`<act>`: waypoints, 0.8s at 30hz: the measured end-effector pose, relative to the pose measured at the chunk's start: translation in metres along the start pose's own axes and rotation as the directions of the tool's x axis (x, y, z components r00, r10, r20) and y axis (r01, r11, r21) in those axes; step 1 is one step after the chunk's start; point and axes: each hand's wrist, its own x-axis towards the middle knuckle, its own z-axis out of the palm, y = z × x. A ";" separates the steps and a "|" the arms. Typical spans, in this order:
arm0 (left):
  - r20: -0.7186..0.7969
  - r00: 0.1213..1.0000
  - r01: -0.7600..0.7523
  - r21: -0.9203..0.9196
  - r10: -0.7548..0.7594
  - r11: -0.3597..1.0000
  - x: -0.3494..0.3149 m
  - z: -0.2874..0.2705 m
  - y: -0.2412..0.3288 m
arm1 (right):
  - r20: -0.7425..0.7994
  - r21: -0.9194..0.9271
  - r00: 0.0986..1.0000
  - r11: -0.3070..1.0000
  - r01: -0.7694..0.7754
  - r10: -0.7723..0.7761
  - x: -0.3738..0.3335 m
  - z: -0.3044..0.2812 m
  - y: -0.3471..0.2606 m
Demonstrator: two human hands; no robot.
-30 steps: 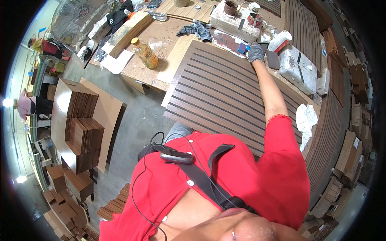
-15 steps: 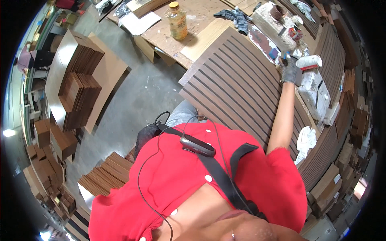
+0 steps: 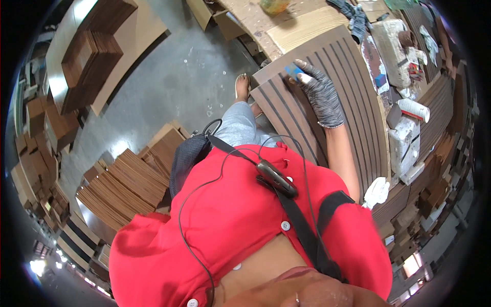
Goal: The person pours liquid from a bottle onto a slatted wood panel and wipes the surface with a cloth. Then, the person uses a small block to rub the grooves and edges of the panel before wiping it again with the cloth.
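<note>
My right hand (image 3: 323, 96), in a grey fingerless knit glove, is over the near left part of a brown slatted panel (image 3: 358, 97) with dark grooves. Its fingers are closed on a small flat blue piece (image 3: 293, 70), whose exact kind I cannot make out. That piece is at the panel's left edge; whether it touches the surface is unclear. The panel lies on a worktable (image 3: 255, 28). My left hand is outside the picture.
Right of the panel are a white container with a red band (image 3: 414, 110), a white wrapped block (image 3: 404, 146) and a crumpled white cloth (image 3: 377, 192). Grey gloves (image 3: 356, 21) and a bottle (image 3: 274, 5) lie beyond. Brown board stacks (image 3: 120, 187) stand at left.
My right hand has moved left from beside the white container to the panel's left part, with the blue piece in its fingers. The whole view has shifted, and my foot now shows.
</note>
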 end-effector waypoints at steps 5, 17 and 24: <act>0.021 0.999 -0.029 -0.031 0.030 0.999 0.011 0.014 0.003 | -0.074 -0.353 0.970 0.916 0.192 -0.231 -0.015 0.048 0.008; -0.057 0.996 0.061 -0.077 -0.066 0.995 0.005 0.034 -0.025 | 0.267 -0.694 0.889 0.565 0.445 -0.372 -0.013 0.088 0.012; -0.090 0.995 0.027 -0.087 -0.035 0.996 0.009 0.059 -0.030 | 0.193 -0.696 0.918 0.612 0.377 -0.346 -0.010 0.078 0.009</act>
